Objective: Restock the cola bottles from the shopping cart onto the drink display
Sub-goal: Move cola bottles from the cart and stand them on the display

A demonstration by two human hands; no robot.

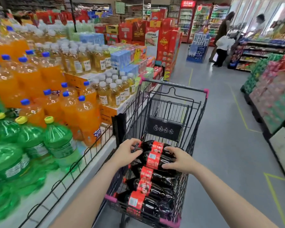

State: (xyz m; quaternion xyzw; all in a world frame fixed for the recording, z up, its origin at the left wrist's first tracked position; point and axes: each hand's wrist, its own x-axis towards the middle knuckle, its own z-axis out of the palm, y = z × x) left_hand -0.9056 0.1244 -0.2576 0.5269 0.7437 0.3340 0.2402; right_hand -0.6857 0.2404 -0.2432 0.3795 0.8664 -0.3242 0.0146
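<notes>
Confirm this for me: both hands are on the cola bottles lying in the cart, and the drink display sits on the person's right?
Not quite. The head view shows the drink display on the person's left, not right. The rest holds: left hand and right hand are on the cola bottles lying in the cart.

1. Single view: head-worn wide-angle camera, facing forward and down a shop aisle.
2. Near field: both forearms and the shopping cart (163, 145) directly below.
3. Left edge: drink display (39, 99) close alongside.
4. Far field: coolers, well away.
</notes>
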